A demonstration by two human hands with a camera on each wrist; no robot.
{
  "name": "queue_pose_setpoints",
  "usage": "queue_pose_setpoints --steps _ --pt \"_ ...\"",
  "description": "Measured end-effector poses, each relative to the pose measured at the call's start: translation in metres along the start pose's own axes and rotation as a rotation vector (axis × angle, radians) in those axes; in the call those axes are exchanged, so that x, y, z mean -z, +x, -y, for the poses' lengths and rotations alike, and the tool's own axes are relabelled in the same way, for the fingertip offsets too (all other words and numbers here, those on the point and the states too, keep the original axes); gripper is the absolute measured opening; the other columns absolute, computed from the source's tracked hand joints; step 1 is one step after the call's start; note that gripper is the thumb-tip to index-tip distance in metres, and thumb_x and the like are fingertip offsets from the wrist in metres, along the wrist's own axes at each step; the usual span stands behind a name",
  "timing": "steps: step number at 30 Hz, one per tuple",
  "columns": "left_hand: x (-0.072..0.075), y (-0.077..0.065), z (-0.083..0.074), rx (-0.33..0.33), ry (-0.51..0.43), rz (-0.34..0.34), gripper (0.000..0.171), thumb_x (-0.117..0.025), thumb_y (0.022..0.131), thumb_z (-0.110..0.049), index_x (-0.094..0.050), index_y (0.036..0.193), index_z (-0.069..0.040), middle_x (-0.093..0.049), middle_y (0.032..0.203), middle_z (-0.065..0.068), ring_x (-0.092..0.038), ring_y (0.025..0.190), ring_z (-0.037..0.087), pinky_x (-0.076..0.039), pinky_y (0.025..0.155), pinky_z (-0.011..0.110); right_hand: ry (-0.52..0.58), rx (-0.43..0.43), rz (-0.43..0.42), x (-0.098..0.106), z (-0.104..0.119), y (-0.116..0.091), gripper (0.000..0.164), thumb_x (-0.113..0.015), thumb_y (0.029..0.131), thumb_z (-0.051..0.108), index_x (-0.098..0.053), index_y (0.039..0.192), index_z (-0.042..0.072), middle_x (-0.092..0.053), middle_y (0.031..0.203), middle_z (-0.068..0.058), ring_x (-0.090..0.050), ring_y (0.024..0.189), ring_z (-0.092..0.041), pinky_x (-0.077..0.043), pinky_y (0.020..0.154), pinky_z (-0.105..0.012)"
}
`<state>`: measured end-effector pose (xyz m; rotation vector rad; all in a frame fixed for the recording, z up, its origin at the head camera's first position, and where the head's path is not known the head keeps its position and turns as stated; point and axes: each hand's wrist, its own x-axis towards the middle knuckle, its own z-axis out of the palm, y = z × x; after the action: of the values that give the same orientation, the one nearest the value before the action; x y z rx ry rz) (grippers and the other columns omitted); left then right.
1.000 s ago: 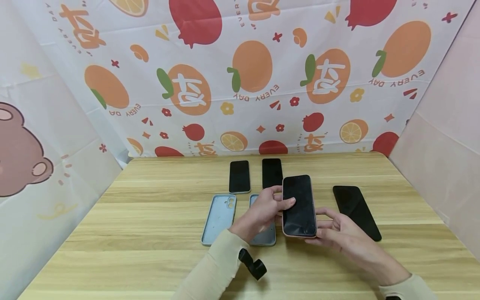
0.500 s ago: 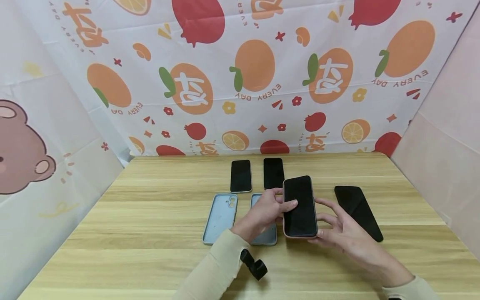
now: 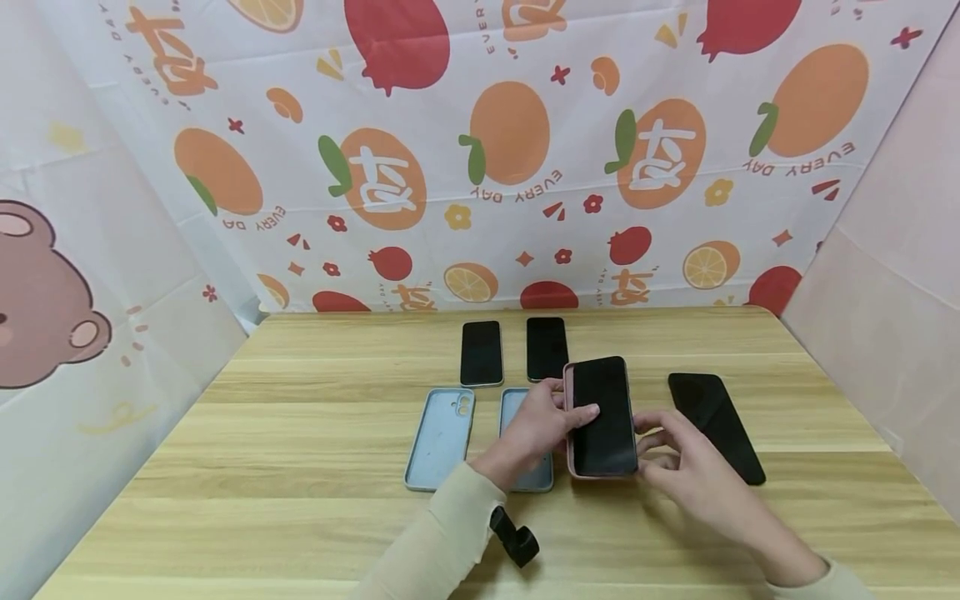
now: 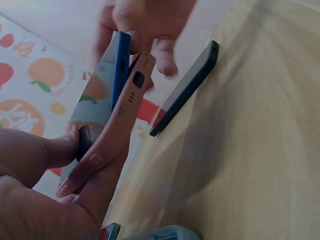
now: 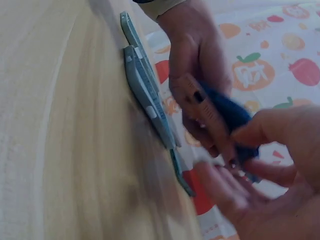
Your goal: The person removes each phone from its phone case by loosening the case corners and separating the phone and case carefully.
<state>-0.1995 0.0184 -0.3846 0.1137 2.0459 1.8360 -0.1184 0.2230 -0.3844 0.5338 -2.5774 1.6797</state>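
My left hand (image 3: 536, 425) grips a black-screened smartphone (image 3: 603, 417) in a pink phone case (image 4: 132, 95), its thumb lying over the screen. Along the right side, the phone's blue edge (image 4: 120, 70) stands proud of the case, with a gap between them in the left wrist view. At the lower right corner, the thumb and index finger of my right hand (image 3: 693, 467) pinch the phone's edge; the other fingers curl below. Under the left hand lies a light blue phone case (image 3: 536, 479), partly hidden. Another light blue case (image 3: 438, 442) lies open side up left of it.
Two dark phones (image 3: 482, 354) (image 3: 547, 348) lie at the back of the wooden table (image 3: 300, 467). A larger black phone (image 3: 716, 425) rests slanted to the right of my right hand. A fruit-print cloth (image 3: 510, 208) hangs behind the table.
The phone has come up out of the pink case on the right side, so a pink strip shows along its left. My right fingers have curled in at its edge.
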Motion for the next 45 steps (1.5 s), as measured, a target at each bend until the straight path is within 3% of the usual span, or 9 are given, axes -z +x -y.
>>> queue_pose_setpoints --steps 4,8,12,25,29,36,42,45 --pt "-0.004 0.001 0.003 -0.022 0.033 -0.026 0.058 -0.074 0.089 -0.023 -0.043 0.134 -0.005 -0.071 0.103 0.008 -0.071 0.077 0.016 -0.061 0.066 0.036 -0.104 -0.082 -0.058 0.000 0.007 0.002 0.033 -0.060 0.087 -0.005 -0.058 0.120 -0.003 -0.061 0.107 -0.011 -0.059 0.086 -0.006 -0.053 0.073 -0.020" --pt "-0.008 0.000 0.005 -0.038 0.046 -0.041 0.056 -0.074 0.089 -0.023 -0.043 0.133 -0.005 -0.070 0.105 0.008 -0.071 0.077 0.015 -0.061 0.064 0.035 -0.061 -0.201 -0.027 0.002 0.012 0.004 0.037 -0.063 0.094 0.010 -0.053 0.127 -0.006 -0.065 0.109 -0.013 -0.063 0.091 -0.006 -0.053 0.077 -0.019" --pt "-0.009 -0.001 0.004 -0.048 0.046 -0.054 0.052 -0.074 0.090 -0.023 -0.045 0.129 -0.006 -0.071 0.104 0.008 -0.071 0.076 0.015 -0.061 0.063 0.034 0.033 -0.250 0.009 0.003 0.010 0.005 0.049 -0.065 0.095 0.017 -0.045 0.133 -0.006 -0.066 0.119 -0.017 -0.067 0.100 -0.008 -0.054 0.082 -0.019" --pt "0.003 -0.005 -0.005 -0.054 0.001 0.092 0.045 -0.053 0.104 -0.025 -0.042 0.145 -0.013 -0.064 0.110 0.009 -0.071 0.077 0.019 -0.061 0.066 0.036 0.128 -0.240 -0.032 0.018 -0.003 0.007 0.045 -0.063 0.096 0.010 -0.046 0.133 -0.009 -0.067 0.118 -0.021 -0.069 0.094 -0.008 -0.060 0.078 -0.029" --pt "0.006 -0.005 -0.008 -0.066 -0.006 0.077 0.042 -0.052 0.104 -0.024 -0.045 0.143 -0.011 -0.065 0.108 0.010 -0.072 0.075 0.019 -0.061 0.064 0.036 0.235 -0.274 -0.053 0.023 -0.004 0.011 0.047 -0.061 0.096 0.007 -0.042 0.134 -0.012 -0.069 0.113 -0.012 -0.068 0.093 -0.008 -0.060 0.078 -0.031" --pt "0.006 -0.005 -0.006 -0.072 0.043 0.056 0.044 -0.057 0.102 -0.021 -0.043 0.143 -0.010 -0.065 0.113 0.010 -0.072 0.072 0.019 -0.061 0.062 0.035 0.385 -0.331 -0.081 0.040 -0.005 0.020 0.060 -0.059 0.100 0.012 -0.027 0.143 -0.013 -0.064 0.106 0.009 -0.064 0.091 -0.002 -0.058 0.077 -0.022" --pt "0.002 -0.006 -0.003 -0.051 0.130 0.052 0.054 -0.059 0.100 -0.018 -0.036 0.149 -0.014 -0.064 0.112 0.009 -0.071 0.074 0.018 -0.060 0.060 0.034 0.463 -0.338 -0.081 0.047 -0.008 0.036 0.066 -0.058 0.101 0.017 -0.022 0.146 -0.014 -0.064 0.109 0.006 -0.065 0.096 -0.001 -0.056 0.084 -0.019" --pt "-0.001 -0.006 -0.003 -0.047 0.176 0.051 0.059 -0.061 0.099 -0.015 -0.033 0.151 -0.014 -0.065 0.109 0.008 -0.070 0.075 0.017 -0.060 0.059 0.033 0.465 -0.341 -0.079 0.048 -0.010 0.048 0.067 -0.057 0.102 0.020 -0.022 0.147 -0.014 -0.058 0.128 -0.009 -0.064 0.100 0.000 -0.055 0.090 -0.021"
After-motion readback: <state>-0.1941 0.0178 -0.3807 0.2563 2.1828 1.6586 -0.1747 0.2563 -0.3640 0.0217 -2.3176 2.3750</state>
